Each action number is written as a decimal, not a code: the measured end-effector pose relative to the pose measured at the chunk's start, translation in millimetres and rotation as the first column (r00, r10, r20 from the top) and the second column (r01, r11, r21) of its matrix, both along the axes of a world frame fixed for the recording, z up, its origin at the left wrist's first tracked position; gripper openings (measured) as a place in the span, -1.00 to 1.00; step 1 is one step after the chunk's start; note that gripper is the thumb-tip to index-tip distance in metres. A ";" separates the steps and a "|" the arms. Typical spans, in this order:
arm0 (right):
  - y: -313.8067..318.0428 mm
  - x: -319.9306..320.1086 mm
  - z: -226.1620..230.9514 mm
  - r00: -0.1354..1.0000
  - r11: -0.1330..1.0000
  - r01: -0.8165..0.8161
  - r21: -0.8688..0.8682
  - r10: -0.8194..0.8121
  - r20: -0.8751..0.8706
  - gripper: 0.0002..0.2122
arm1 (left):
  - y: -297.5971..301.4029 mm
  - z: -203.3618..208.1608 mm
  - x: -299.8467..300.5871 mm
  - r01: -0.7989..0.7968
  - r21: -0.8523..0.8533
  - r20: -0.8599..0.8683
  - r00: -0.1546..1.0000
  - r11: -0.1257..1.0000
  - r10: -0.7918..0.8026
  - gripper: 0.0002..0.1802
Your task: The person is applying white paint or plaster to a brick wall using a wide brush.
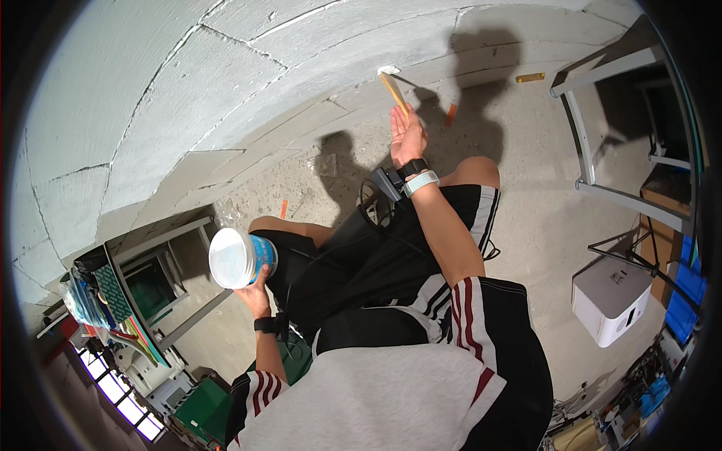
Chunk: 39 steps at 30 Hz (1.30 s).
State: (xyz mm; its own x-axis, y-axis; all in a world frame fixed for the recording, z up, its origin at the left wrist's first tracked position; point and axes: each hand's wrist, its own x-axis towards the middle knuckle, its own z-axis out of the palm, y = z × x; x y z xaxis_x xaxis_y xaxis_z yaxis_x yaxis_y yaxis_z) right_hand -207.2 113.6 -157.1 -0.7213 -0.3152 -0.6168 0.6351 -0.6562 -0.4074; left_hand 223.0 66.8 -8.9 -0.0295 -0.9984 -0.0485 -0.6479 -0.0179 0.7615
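My right hand [408, 137] is stretched toward the low part of the wall, its fingers around the near end of a flat tan wooden stick [393, 92]. The far end of the stick meets a small patch of white paste [388, 70] on the grey block wall [301, 90]. On the other side, my left hand [258, 293] grips a round white tub [232, 258] with a blue label, held beside my left knee. A white lid or top surface faces up on the tub; its contents cannot be made out.
Metal-framed tables stand at the right [590, 135] and left [197, 316]. A yellow spirit level [530, 77] lies on the floor by the wall. A white box-shaped device [611, 299] sits at the right, near a black stand. Behind my left side is a green box [203, 406].
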 end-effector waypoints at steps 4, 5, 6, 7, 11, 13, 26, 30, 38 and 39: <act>-7.0 14.7 -0.1 0.998 0.998 -0.064 0.006 0.064 -0.011 -0.58 | 1.6 1.8 -1.2 -0.036 -0.014 -0.022 0.999 0.999 0.035 0.06; -8.6 18.6 1.1 0.995 0.995 -0.102 0.022 0.102 -0.013 -0.58 | 1.7 2.1 -1.2 -0.034 -0.018 -0.021 0.999 0.999 0.034 0.06; -9.0 21.1 -1.3 0.992 0.992 -0.120 0.038 0.121 -0.026 -0.62 | 2.5 1.6 -1.7 -0.024 -0.012 -0.024 0.999 1.000 0.024 0.08; -9.7 24.4 -3.8 0.993 0.993 -0.116 0.035 0.117 -0.026 -0.62 | 2.5 1.1 -1.7 -0.013 -0.007 -0.028 1.000 1.000 0.012 0.10; -10.8 31.0 0.2 0.954 0.954 -0.299 -0.008 0.299 -0.023 -0.67 | 3.7 -2.1 0.7 -0.043 -0.017 -0.052 0.998 0.999 0.042 0.10; -0.3 21.4 1.8 0.949 0.951 -0.284 0.122 0.297 -0.107 -0.69 | 5.0 -3.3 2.6 -0.047 -0.024 -0.043 0.998 0.999 0.046 0.10; 16.3 -41.3 -22.8 0.965 0.969 0.225 0.098 -0.208 -0.159 -0.63 | 1.8 -3.4 0.7 -0.017 -0.025 -0.036 0.999 1.000 0.016 0.03; -1.3 5.6 -9.7 0.977 0.978 -0.143 0.152 0.164 -0.135 -0.62 | 3.6 -1.2 0.1 -0.048 -0.038 -0.078 0.996 0.998 0.045 0.01; 17.0 19.6 85.3 0.515 0.685 -0.504 0.525 0.727 -0.454 -0.72 | 0.5 -11.2 7.7 -0.058 -0.021 -0.273 0.961 0.998 0.050 0.00; 21.9 16.8 100.7 0.438 0.682 -0.480 0.551 0.731 -0.523 -0.73 | 0.0 -16.5 14.1 -0.037 -0.053 -0.266 0.964 0.998 0.021 0.02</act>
